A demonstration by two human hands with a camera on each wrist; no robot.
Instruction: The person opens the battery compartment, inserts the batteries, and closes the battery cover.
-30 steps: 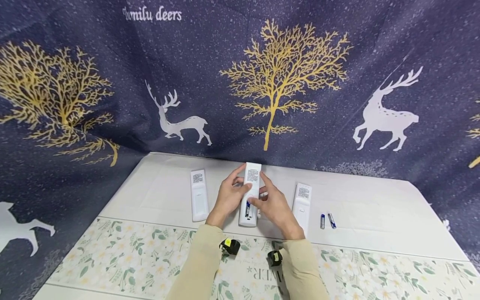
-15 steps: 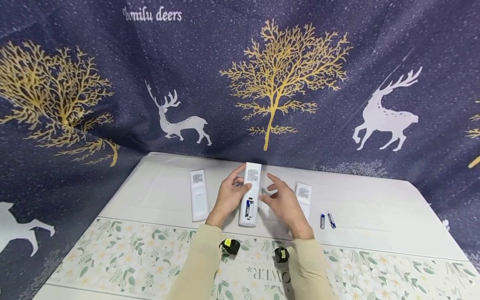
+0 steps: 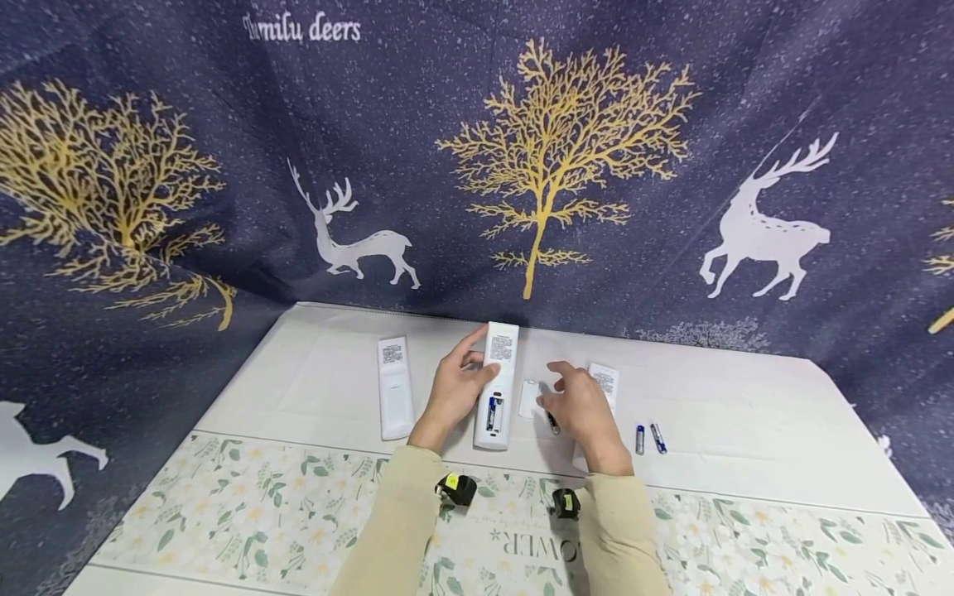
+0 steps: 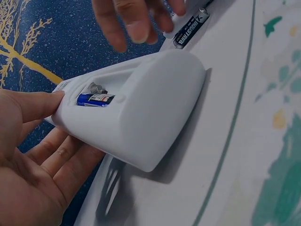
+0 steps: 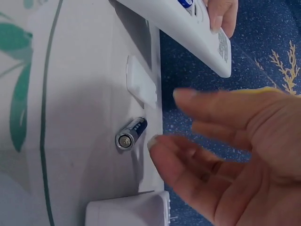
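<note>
In the head view, my left hand (image 3: 455, 389) grips a white remote control (image 3: 498, 382) along its left side, thumb on its back. The remote's battery compartment is uncovered. One blue battery (image 4: 94, 100) sits in it beside a slot with a bare spring (image 4: 97, 88). My right hand (image 3: 589, 414), fingers spread and nothing between them, hovers over a loose battery (image 5: 131, 133) on the table. Its thumb and fingertips come close to that battery in the right wrist view. A white battery cover (image 5: 141, 82) lies between the held remote and the loose battery.
A second white remote (image 3: 396, 389) lies at left, back up. Another remote (image 3: 604, 379) lies partly under my right hand. Two batteries, one upright in view (image 3: 640, 439) and one slanted (image 3: 658, 438), lie farther right. A dark deer-print cloth (image 3: 611, 306) hangs behind the table.
My right hand has left the held remote and moved right and down to the loose battery. The compartment, battery cover and loose battery now show. My left hand and the remote have stayed put.
</note>
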